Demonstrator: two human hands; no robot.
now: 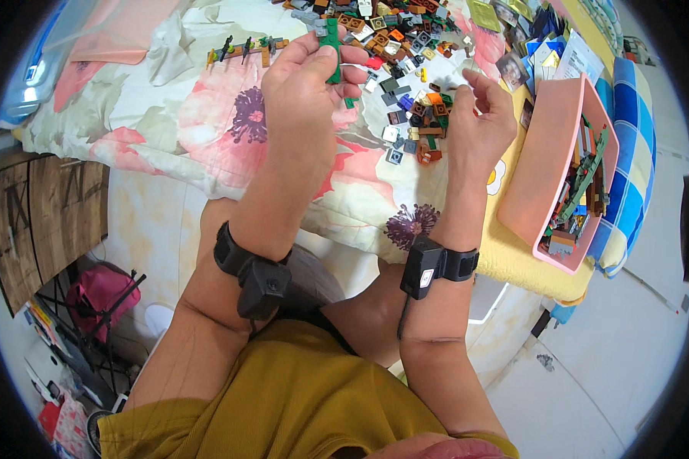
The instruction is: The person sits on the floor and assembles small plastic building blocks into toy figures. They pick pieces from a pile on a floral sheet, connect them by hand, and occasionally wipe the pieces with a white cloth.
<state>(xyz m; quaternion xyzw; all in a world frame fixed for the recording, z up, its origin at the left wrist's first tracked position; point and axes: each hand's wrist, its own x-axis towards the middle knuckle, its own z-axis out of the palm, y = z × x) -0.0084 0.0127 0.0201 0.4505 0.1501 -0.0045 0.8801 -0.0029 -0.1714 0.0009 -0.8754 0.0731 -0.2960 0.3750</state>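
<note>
My left hand (298, 80) is raised over the flowered cloth, closed on a long green toy building-brick piece (334, 50) with a grey piece at its upper end. Part of the green piece is hidden behind the fingers. My right hand (482, 115) hovers at the right edge of the brick pile, its thumb and index finger apart and the other fingers curled. Nothing shows between its fingertips. Below and between the hands lies a cluster of loose building bricks (417, 115) in brown, grey, white and orange. A larger heap (406, 30) spreads beyond it.
A pink bin (540, 138) lies tipped at the right, with assembled brick pieces inside. Cards and packets (524, 57) lie behind it. A row of small brick parts (245, 52) sits left of my left hand. Clear plastic (122, 30) lies far left, and a blue checked cushion (635, 153) far right.
</note>
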